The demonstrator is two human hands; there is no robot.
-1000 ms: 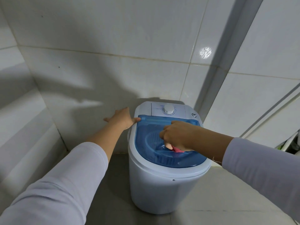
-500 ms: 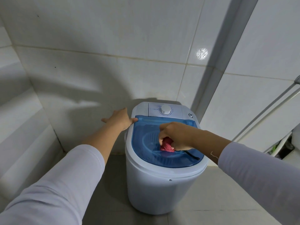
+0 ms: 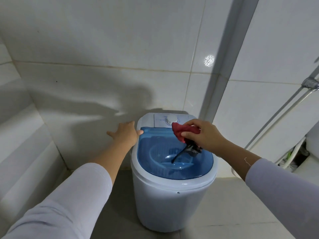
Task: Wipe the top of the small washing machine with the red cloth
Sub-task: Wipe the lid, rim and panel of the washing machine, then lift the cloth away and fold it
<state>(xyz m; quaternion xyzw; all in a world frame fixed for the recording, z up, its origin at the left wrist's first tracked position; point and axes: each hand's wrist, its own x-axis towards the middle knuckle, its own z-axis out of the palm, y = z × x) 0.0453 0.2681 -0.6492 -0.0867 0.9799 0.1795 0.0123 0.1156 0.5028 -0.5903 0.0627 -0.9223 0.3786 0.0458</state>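
Observation:
The small white washing machine [image 3: 162,202] stands on the floor against the tiled wall, with a see-through blue lid [image 3: 155,152] and a white dial [image 3: 171,119] on its back panel. My left hand [image 3: 125,134] rests flat on the machine's back left rim, thumb on the lid's corner. My right hand [image 3: 202,136] holds the red cloth [image 3: 182,132] just above the lid's back right part, near the dial. A dark strand [image 3: 188,150] hangs from the cloth down onto the lid.
White tiled walls close in behind and to the left, with a ledge [image 3: 20,144] at the left. A metal pipe [image 3: 283,116] slants down the right wall. A white fixture and hoses [image 3: 300,152] sit low at the right. The floor is grey tile.
My right hand has lifted the red cloth from the middle of the lid up and back toward the dial. The left hand has stayed on the rim.

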